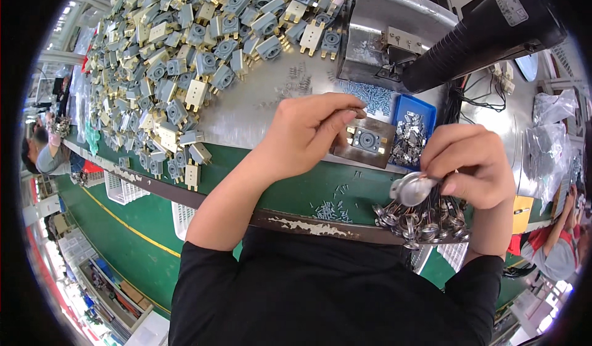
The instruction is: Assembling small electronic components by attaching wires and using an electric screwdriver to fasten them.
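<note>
Counter (259, 115), upper left of frame: heap of grey-and-brass socket parts (179, 56) crowds edge; nudge could likely spill some. Centre: left hand (305, 136), fingers pinched on small part above grey socket in dark jig (367, 139); slip might drop it. Lower right: right hand (475, 167), fingers clamped on round metal disc (412, 189) over disc pile (422, 222).

A white rectangular label (512, 5) sits on the black tool at the upper right. Crumpled clear plastic bags (553, 142) lie at the bench's right edge, well below it.
</note>
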Available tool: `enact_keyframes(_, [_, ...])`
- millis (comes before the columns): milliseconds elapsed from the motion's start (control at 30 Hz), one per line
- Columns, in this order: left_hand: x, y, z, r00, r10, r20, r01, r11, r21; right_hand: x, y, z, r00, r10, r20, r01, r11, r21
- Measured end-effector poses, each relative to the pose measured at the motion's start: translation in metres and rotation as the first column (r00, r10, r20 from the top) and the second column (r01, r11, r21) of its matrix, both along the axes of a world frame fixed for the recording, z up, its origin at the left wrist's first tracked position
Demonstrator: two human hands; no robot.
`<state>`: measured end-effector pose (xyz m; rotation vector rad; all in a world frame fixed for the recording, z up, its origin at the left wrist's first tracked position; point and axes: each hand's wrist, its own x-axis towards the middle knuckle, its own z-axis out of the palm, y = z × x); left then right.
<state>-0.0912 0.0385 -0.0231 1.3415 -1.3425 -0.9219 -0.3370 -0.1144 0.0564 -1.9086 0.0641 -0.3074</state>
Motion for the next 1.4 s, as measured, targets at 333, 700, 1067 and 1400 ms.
enact_keyframes(333, [-0.012, -0.005, -0.020, 0.996, -0.052, 0.079, 0.064, 0.983, -0.170, 0.001, 0.014, -0.020, 0.947, -0.290, -0.139, 0.312, 0.716, 0.624])
enact_keyframes(700, [-0.008, -0.014, -0.003, 0.988, -0.121, 0.098, 0.119, 0.993, 0.026, 0.001, 0.023, -0.032, 0.901, -0.323, -0.290, 0.423, 0.509, 0.749])
enact_keyframes(1067, [-0.001, -0.016, -0.010, 0.969, -0.162, 0.187, 0.168, 0.986, -0.014, 0.008, 0.040, -0.024, 0.828, -0.441, -0.346, 0.553, 0.742, 0.379])
enact_keyframes(1400, [-0.003, -0.017, -0.005, 0.992, -0.037, 0.123, 0.073, 0.949, -0.306, 0.021, 0.047, -0.025, 0.821, -0.533, -0.204, 0.548, 0.836, 0.019])
